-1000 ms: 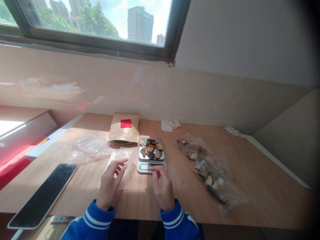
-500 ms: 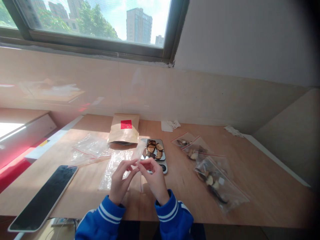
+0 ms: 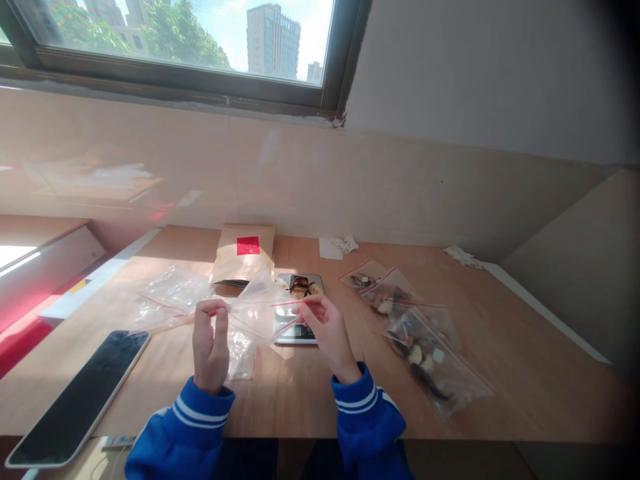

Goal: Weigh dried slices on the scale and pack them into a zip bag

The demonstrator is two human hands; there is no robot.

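Between my two hands a clear zip-lock bag [image 3: 260, 308] with a red seal line is stretched out, its mouth facing me. My left hand [image 3: 212, 343] pinches one end of its top edge; my right hand [image 3: 327, 330] pinches the other end between thumb and fingers. Behind the bag, a small kitchen scale [image 3: 296, 335] carries brown dried slices [image 3: 300, 287], partly hidden by the bag. More clear plastic bags [image 3: 175, 293] lie to the left, and another lies under my left hand.
A brown paper pouch [image 3: 243, 257] with a red label lies at the back. Filled zip-lock bags [image 3: 427, 360] holding dried pieces lie on the right. A large dark-screened tablet-like device [image 3: 80, 400] is at the left front. White paper scraps [image 3: 337, 248] lie near the wall.
My hands have moved apart, left hand leftward and right hand slightly right. The bag is now spread between them, with its mouth pulled apart. The view has tilted slightly.
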